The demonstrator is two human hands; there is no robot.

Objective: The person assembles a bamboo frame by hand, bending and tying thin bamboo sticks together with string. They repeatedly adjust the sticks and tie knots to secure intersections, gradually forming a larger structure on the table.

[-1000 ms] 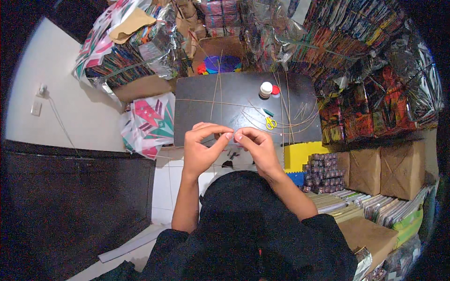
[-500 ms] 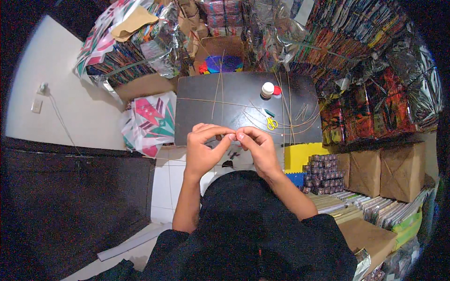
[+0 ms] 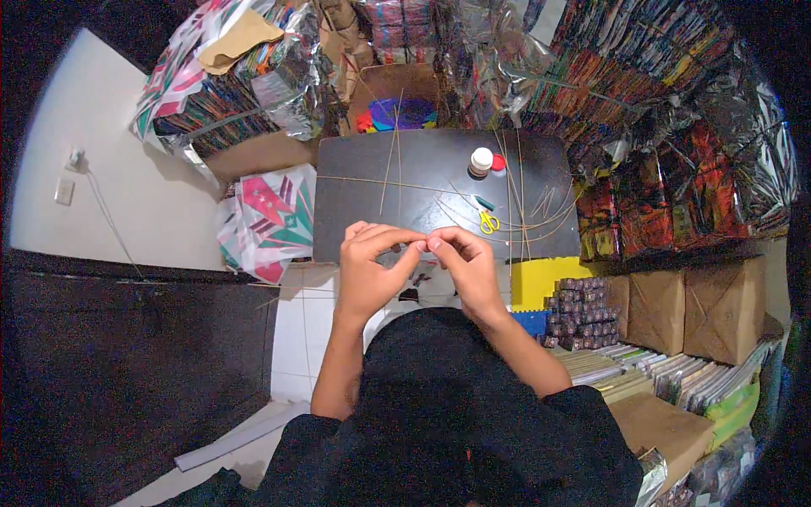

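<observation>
My left hand (image 3: 369,264) and my right hand (image 3: 470,269) meet in front of me at the near edge of the dark table. Both are closed in a pinch, thumbs against forefingers, with the fingertips touching. Whatever lies between them is too small to make out. Just beyond, yellow-handled scissors (image 3: 489,222) rest on the table beside a small dark green object (image 3: 484,203). Thin tan sticks (image 3: 397,156) lie crossed on the tabletop, some of them bent in curves.
The dark table (image 3: 355,220) bears a white-capped jar (image 3: 481,160) and a red lid (image 3: 498,162). Patterned sheets (image 3: 270,215) hang at its left. Bundled stacks (image 3: 625,76) crowd the back and right. Small dark packs (image 3: 583,313) are piled by a yellow mat (image 3: 541,279).
My hands stay pinched together in nearly the same place, with only a slight shift of the fingers. The view has moved a little; the things on the table lie as before.
</observation>
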